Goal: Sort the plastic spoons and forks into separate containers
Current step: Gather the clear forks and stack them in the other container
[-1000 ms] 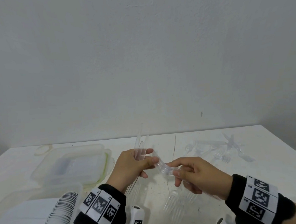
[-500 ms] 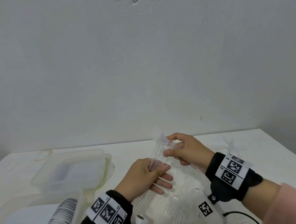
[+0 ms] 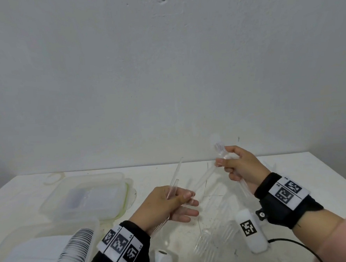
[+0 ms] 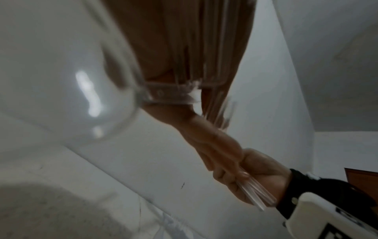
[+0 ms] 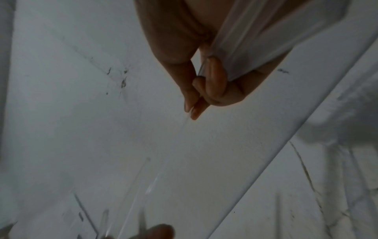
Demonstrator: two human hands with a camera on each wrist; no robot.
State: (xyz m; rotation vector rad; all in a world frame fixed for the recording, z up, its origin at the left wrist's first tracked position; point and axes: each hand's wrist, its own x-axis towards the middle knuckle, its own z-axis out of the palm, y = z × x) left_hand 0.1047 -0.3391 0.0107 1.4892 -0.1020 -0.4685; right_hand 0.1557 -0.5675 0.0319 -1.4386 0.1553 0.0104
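The left hand (image 3: pixel 168 205) grips a bundle of clear cutlery (image 3: pixel 174 183), thumb curled over the handles; the handle ends project up and away past the knuckles, and the heads run down under the palm toward the wrist. In the left wrist view a rounded spoon bowl (image 4: pixel 85 97) sits just beside the lens, blurred. The right hand (image 3: pixel 241 167) is raised above the table (image 3: pixel 302 175) and closes around a second clear bundle (image 3: pixel 221 151), the thumb and forefinger pinching it; one end shows above the fist, the other emerges below near the wrist. Whether this bundle holds spoons or forks cannot be told. All pieces are transparent, glossy, thin and rigid. Clear forks (image 3: pixel 213 235) lie on the table between the wrists. A translucent rectangular container (image 3: pixel 87 197) with rounded corners stands at left; a nearer container (image 3: pixel 18 237) holds a ribbed row of stacked spoons (image 3: pixel 74 250)
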